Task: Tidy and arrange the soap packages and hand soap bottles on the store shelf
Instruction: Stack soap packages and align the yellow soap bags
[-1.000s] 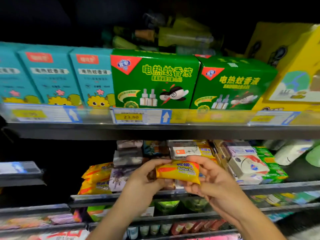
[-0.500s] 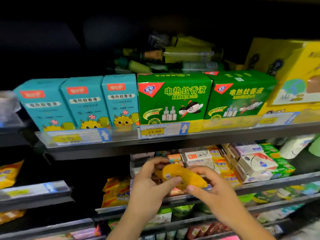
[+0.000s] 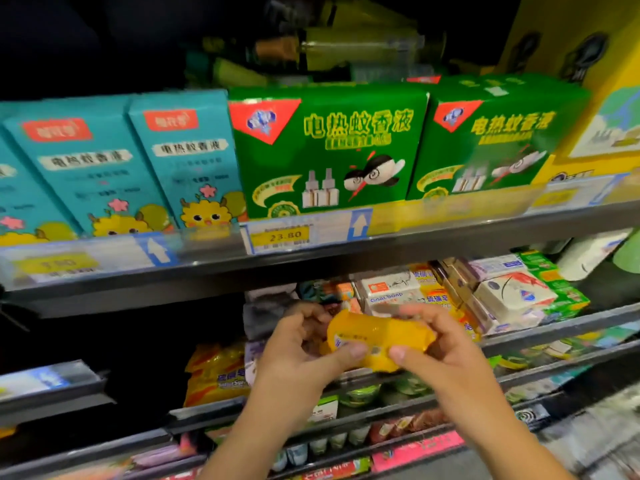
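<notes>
A yellow soap package (image 3: 375, 332) is held in front of the soap shelf (image 3: 554, 329), its back label turned toward me. My left hand (image 3: 298, 355) grips its left end, thumb on the near face. My right hand (image 3: 443, 351) pinches its right end between thumb and fingers. Behind it lie stacked soap packages: white goat soap boxes (image 3: 391, 291), yellow sulfur soap packs (image 3: 434, 296), white boxes (image 3: 516, 296) and green ones (image 3: 564, 292). More yellow soap packs (image 3: 216, 372) stand lower left.
Above the soap shelf sits a shelf with teal boxes (image 3: 104, 161), green mosquito-liquid boxes (image 3: 325, 147) and a yellow carton (image 3: 602, 98), fronted by price tags (image 3: 284, 235). Lower shelves (image 3: 346, 441) hold small packets. The left side is dark.
The soap package has turned from showing its printed front to showing its back, and both hands rose slightly with it. My view shifted closer and to the right.
</notes>
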A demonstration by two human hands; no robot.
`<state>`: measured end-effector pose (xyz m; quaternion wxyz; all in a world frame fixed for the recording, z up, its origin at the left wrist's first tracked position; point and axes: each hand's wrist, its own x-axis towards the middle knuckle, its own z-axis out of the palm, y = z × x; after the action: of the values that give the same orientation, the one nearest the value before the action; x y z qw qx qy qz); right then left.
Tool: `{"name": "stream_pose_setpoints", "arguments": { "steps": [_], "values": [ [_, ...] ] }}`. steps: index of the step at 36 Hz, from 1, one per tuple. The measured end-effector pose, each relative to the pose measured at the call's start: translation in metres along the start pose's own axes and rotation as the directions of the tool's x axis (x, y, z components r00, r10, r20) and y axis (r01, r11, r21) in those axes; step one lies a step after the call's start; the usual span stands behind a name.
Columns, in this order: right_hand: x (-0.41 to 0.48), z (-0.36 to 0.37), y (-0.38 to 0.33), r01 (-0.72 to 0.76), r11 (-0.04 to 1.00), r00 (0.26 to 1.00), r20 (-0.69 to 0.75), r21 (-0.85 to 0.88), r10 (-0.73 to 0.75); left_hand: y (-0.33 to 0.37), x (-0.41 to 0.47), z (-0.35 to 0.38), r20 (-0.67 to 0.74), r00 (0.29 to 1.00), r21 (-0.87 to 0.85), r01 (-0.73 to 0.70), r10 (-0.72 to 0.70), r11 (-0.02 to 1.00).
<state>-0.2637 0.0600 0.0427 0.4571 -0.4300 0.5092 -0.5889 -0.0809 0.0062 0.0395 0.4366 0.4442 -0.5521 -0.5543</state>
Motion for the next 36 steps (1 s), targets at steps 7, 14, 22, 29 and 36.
{"name": "stream_pose_setpoints", "arguments": {
  "steps": [7,14,22,29,36],
  "values": [
    [0.026,0.002,-0.006,0.174,0.980,0.984,0.050,-0.101,-0.170,-0.013,0.002,0.013,0.090,0.995,0.086,0.034,-0.041,0.996],
    [0.033,0.005,0.001,0.172,0.931,0.973,0.205,-0.323,-0.109,-0.036,-0.001,0.021,-0.009,0.999,0.036,0.035,-0.035,0.999],
    [0.052,-0.006,-0.005,0.080,0.956,0.970,0.241,-0.281,-0.010,-0.025,-0.009,0.021,-0.248,0.967,-0.101,-0.092,0.065,0.991],
    [0.058,0.001,-0.004,-0.047,0.878,0.960,0.221,-0.476,0.171,-0.025,0.005,0.009,-0.232,0.964,-0.125,0.102,-0.130,0.987],
    [0.066,0.004,0.009,-0.214,0.956,0.934,0.246,-0.199,0.260,-0.035,0.010,-0.005,-0.145,0.987,-0.059,-0.071,0.062,0.996]
  ]
}}
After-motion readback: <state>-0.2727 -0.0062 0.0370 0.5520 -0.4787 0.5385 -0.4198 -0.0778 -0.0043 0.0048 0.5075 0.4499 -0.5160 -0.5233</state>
